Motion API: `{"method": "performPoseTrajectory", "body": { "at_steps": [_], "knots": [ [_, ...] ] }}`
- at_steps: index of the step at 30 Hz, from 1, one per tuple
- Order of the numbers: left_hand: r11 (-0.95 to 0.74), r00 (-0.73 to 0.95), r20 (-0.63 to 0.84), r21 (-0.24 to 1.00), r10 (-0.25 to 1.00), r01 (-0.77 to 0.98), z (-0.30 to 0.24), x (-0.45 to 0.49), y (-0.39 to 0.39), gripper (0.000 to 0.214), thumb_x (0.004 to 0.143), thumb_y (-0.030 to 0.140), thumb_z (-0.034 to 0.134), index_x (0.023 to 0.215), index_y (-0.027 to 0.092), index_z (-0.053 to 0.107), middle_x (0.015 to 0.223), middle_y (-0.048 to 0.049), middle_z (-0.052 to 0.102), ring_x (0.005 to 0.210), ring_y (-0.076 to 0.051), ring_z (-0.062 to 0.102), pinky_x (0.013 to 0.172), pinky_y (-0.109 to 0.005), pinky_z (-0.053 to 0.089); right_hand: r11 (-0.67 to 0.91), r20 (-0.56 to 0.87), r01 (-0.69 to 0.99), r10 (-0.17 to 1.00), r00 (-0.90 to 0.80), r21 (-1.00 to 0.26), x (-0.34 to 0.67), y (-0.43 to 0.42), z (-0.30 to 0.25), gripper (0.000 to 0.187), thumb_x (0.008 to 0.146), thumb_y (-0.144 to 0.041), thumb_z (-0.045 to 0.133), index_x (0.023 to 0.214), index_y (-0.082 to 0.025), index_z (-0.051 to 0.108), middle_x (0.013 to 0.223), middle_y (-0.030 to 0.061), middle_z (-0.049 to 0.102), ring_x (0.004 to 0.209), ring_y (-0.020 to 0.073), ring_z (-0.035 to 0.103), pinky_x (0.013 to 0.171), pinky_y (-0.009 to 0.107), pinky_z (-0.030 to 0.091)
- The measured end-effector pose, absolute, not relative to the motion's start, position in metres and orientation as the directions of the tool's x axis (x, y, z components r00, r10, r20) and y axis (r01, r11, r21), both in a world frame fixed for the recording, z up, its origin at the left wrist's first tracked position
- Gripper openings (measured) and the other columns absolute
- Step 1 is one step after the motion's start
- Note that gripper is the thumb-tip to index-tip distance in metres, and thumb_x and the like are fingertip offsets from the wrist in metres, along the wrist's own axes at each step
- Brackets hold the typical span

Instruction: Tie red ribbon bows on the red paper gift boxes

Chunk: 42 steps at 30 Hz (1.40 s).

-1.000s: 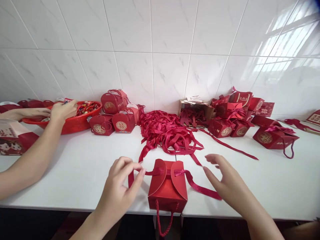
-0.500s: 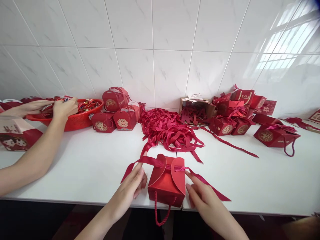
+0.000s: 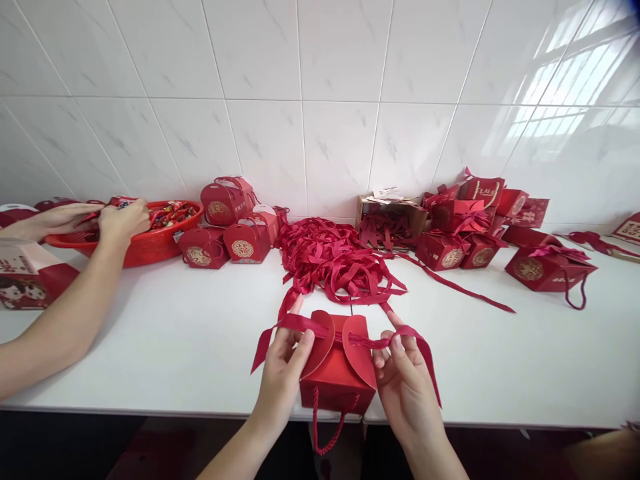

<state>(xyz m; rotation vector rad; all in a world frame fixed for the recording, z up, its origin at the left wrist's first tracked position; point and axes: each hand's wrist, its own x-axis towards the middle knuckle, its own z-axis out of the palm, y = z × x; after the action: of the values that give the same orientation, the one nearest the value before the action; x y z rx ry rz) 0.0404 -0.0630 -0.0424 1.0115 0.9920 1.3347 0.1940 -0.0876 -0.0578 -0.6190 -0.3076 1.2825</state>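
A small red gift box point(image 3: 336, 373) with two rounded top flaps stands at the near edge of the white table point(image 3: 170, 333). A red ribbon point(image 3: 295, 325) runs through its flaps and hangs off both sides. My left hand point(image 3: 284, 373) pinches the ribbon's left part beside the left flap. My right hand point(image 3: 405, 383) pinches the right part next to the right flap. A red cord handle point(image 3: 327, 433) dangles from the box over the table edge.
A heap of loose red ribbons point(image 3: 335, 260) lies behind the box. Finished red boxes point(image 3: 235, 227) stand left of it, more boxes point(image 3: 465, 227) and a cardboard carton point(image 3: 390, 213) right. Another person's hands point(image 3: 120, 220) reach into a red basket of sweets point(image 3: 150, 233) at far left.
Both my hands closed in from apart onto the ribbon ends and now hold them up at the flaps. The other person's hands stayed at the basket.
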Motion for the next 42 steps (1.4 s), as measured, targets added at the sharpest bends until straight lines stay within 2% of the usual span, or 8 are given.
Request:
{"method": "performPoseTrajectory", "body": {
  "at_steps": [4,7,11,15,21,28,39,42],
  "knots": [
    [0.029,-0.04,-0.044,0.949,0.998,-0.314,-0.039,0.049,-0.066,0.051,0.076,0.046,0.067,0.122,0.024,0.059,0.072,-0.0004,0.062,0.067,-0.015,0.058,0.063,-0.024,0.048,0.126,-0.195,-0.812,0.939,0.283,-0.57,0.199,-0.083,-0.055,0.029,0.07,-0.038,0.076,0.069,-0.02,0.054,0.057,-0.0059,0.047,0.052,0.0076,0.048,0.048,0.019,0.041],
    [0.079,-0.067,-0.121,0.892,0.99,-0.445,-0.034,0.044,-0.062,0.036,0.075,0.045,0.07,0.099,0.018,0.069,0.066,0.0007,0.059,0.059,-0.012,0.054,0.054,-0.021,0.045,0.162,-0.184,-0.768,0.921,0.343,-0.62,0.208,-0.082,-0.053,0.027,0.073,-0.039,0.072,0.071,-0.021,0.053,0.063,-0.0054,0.049,0.055,0.0083,0.049,0.045,0.019,0.039],
    [0.174,-0.016,-0.237,0.757,0.971,-0.631,-0.032,0.035,-0.056,0.017,0.076,0.032,0.071,0.08,0.016,0.067,0.067,0.0014,0.059,0.056,-0.009,0.054,0.053,-0.02,0.047,0.16,-0.208,-0.745,0.904,0.374,-0.647,0.215,-0.084,-0.055,0.021,0.073,-0.035,0.072,0.075,-0.021,0.056,0.068,-0.005,0.051,0.054,0.0075,0.048,0.043,0.019,0.04],
    [0.263,0.031,-0.345,0.649,0.938,-0.713,-0.038,0.032,-0.056,0.009,0.08,0.025,0.066,0.087,0.019,0.067,0.078,-0.0009,0.064,0.057,-0.01,0.056,0.052,-0.022,0.049,0.089,-0.327,-0.873,0.905,0.272,-0.479,0.215,-0.091,-0.062,0.02,0.073,-0.032,0.071,0.071,-0.021,0.055,0.065,-0.0048,0.05,0.051,0.0068,0.047,0.039,0.017,0.038],
    [0.302,0.07,-0.389,0.576,0.919,-0.76,-0.045,0.028,-0.058,0.01,0.084,0.024,0.061,0.09,0.019,0.067,0.08,-0.001,0.064,0.052,-0.009,0.054,0.042,-0.02,0.044,0.048,-0.29,-0.814,0.921,0.261,-0.579,0.216,-0.1,-0.067,0.016,0.077,-0.037,0.068,0.084,-0.024,0.062,0.067,-0.0047,0.052,0.051,0.006,0.046,0.041,0.016,0.041],
    [0.256,0.014,-0.366,0.623,0.931,-0.739,-0.042,0.023,-0.062,0.016,0.086,0.025,0.058,0.098,0.022,0.069,0.084,-0.0009,0.065,0.058,-0.01,0.059,0.051,-0.023,0.052,0.028,-0.334,-0.893,0.922,0.197,-0.45,0.215,-0.103,-0.066,0.017,0.078,-0.035,0.068,0.09,-0.024,0.064,0.068,-0.0068,0.05,0.05,0.0039,0.045,0.041,0.014,0.04],
    [0.059,-0.151,-0.236,0.698,0.96,-0.714,-0.023,0.007,-0.057,0.023,0.086,0.021,0.058,0.106,0.022,0.068,0.063,0.003,0.054,0.052,-0.008,0.054,0.038,-0.017,0.043,0.257,-0.179,-0.719,0.864,0.47,-0.645,0.223,-0.098,-0.052,0.019,0.074,-0.037,0.072,0.086,-0.022,0.067,0.09,-0.0015,0.06,0.061,0.0074,0.053,0.052,0.02,0.046],
    [-0.065,-0.218,-0.118,0.726,0.969,-0.684,-0.006,0.003,-0.05,0.022,0.08,0.018,0.065,0.101,0.022,0.07,0.065,0.0037,0.056,0.052,-0.007,0.053,0.039,-0.015,0.041,0.335,-0.072,-0.58,0.821,0.566,-0.743,0.233,-0.092,-0.038,0.023,0.073,-0.033,0.074,0.092,-0.022,0.069,0.08,-0.0018,0.06,0.06,0.0074,0.054,0.051,0.02,0.044]
  ]
}}
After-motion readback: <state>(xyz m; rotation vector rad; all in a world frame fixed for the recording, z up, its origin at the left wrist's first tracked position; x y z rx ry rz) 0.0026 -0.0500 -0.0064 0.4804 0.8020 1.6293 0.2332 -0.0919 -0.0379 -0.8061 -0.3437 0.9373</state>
